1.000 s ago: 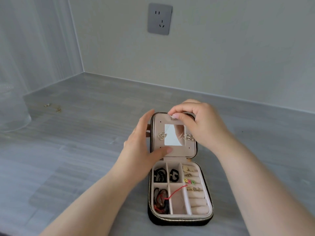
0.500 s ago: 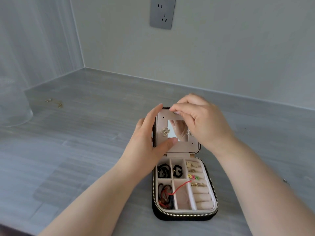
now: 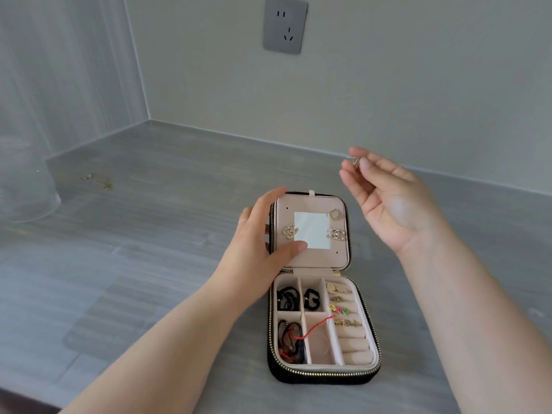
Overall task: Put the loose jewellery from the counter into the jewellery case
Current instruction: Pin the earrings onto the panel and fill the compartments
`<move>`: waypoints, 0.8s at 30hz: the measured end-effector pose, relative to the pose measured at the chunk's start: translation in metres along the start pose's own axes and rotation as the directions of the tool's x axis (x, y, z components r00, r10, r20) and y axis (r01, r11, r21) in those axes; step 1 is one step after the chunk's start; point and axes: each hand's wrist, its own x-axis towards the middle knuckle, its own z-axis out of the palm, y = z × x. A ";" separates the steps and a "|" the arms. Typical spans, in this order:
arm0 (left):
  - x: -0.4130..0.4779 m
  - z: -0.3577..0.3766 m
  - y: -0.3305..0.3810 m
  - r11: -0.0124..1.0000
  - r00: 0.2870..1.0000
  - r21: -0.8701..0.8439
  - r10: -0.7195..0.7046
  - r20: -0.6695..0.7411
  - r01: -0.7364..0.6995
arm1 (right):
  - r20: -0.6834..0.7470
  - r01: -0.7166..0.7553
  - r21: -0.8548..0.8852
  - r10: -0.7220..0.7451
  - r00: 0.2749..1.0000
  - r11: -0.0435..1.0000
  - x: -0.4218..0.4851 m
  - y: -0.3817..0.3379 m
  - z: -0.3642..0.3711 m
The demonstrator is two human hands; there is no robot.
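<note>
Left hand (image 3: 263, 243) grips lid (image 3: 312, 259); right hand (image 3: 391, 201) pinches gold piece (image 3: 354, 160)

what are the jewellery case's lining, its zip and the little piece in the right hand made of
Pale pink lining of the black zip jewellery case: looks like soft velvety fabric, matte and fuzzy. Brass-coloured zip: metal teeth, shiny glints. Small gold piece pinched in the right hand: likely gold-toned metal, but too blurred to be sure.

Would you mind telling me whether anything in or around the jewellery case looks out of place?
Two things. A red cord trails from the front-left compartment across the dividers toward the ring rolls. Also, small gold pieces lie loose on the counter, far to the left of the jewellery case.
</note>
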 end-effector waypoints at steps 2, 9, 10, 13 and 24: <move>0.000 0.000 -0.001 1.000 1.000 -0.004 0.004 -0.004 -0.004 | -0.004 -0.135 0.033 0.135 0.991 0.990 -0.002 -0.003 0.002; 0.000 0.000 -0.002 1.000 1.000 -0.031 0.000 -0.015 0.000 | 0.040 -0.165 -0.363 0.192 0.980 0.917 -0.007 0.000 0.008; 0.000 0.000 -0.001 0.999 1.000 -0.032 0.001 -0.016 -0.002 | 0.029 -0.080 -0.546 0.114 0.993 0.834 -0.007 0.002 0.007; 0.000 0.000 -0.001 0.999 1.000 -0.032 0.022 -0.019 -0.023 | 0.108 0.158 -0.914 -0.150 0.983 0.375 -0.005 0.012 0.008; 0.000 0.000 0.000 0.997 0.999 -0.068 0.041 -0.015 -0.042 | 0.299 0.374 -0.904 -0.316 0.900 0.210 -0.009 0.019 0.012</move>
